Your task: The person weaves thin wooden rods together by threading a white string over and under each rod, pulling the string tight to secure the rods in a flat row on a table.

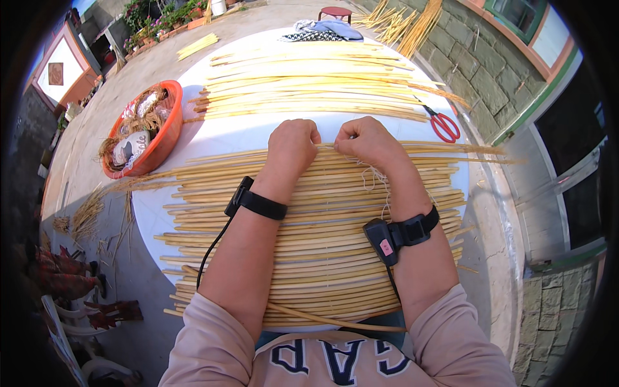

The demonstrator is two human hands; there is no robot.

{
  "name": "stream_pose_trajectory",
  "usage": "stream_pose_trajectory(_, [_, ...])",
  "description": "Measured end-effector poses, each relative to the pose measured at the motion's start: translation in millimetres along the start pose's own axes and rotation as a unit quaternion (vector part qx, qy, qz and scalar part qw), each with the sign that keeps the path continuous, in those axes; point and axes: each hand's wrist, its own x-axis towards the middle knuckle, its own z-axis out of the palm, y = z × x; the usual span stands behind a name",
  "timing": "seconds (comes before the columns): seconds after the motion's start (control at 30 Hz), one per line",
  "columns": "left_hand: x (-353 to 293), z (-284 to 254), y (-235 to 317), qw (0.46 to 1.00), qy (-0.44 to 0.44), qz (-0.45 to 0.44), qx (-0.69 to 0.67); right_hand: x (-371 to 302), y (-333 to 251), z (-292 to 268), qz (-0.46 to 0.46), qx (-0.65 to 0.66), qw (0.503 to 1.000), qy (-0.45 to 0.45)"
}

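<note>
A mat of pale yellow stalks (322, 226), laid side by side and bound with thin thread, spreads across the table in front of me. At its far edge my left hand (293, 147) is closed, fingertips pinched together; what they hold is too small to make out. A short gap to the right, my right hand (372, 147) pinches at the same edge stalk. Loose white string (368, 182) hangs in loops from under that hand and trails over the mat toward my wrist. Beyond both hands lies a separate layer of loose stalks (303, 80).
Red-handled scissors (445, 128) lie right of the loose stalks on the white round table (151, 209). An orange basin (173, 126) with bundled fibre and packets stands at left. Folded cloth (322, 29) rests at the far edge. A stalk bundle (420, 29) leans by the stone wall.
</note>
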Motion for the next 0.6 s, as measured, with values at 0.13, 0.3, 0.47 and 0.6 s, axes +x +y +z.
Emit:
stream_pose_trajectory(0.13, [0.9, 0.1, -0.2, 0.999, -0.028, -0.020, -0.022, -4.5, -6.8, -2.3, 0.004, -0.027, 0.999, -0.021])
stream_pose_trajectory(0.3, [0.3, 3.8, -3.7, 1.000, 0.004, 0.012, -0.021, -0.9, -2.4, -1.1, 0.002, -0.026, 0.999, 0.023])
stream_pose_trajectory(0.47, [0.7, 2.8, -3.0, 1.000, -0.014, 0.001, -0.020, 1.5, -0.1, -0.8, -0.021, -0.032, 0.998, 0.059])
stream_pose_trajectory(0.6, [0.6, 1.8, -3.6, 1.000, -0.023, 0.005, -0.010, 0.9, -2.0, 0.5, -0.006, -0.068, 0.997, 0.034])
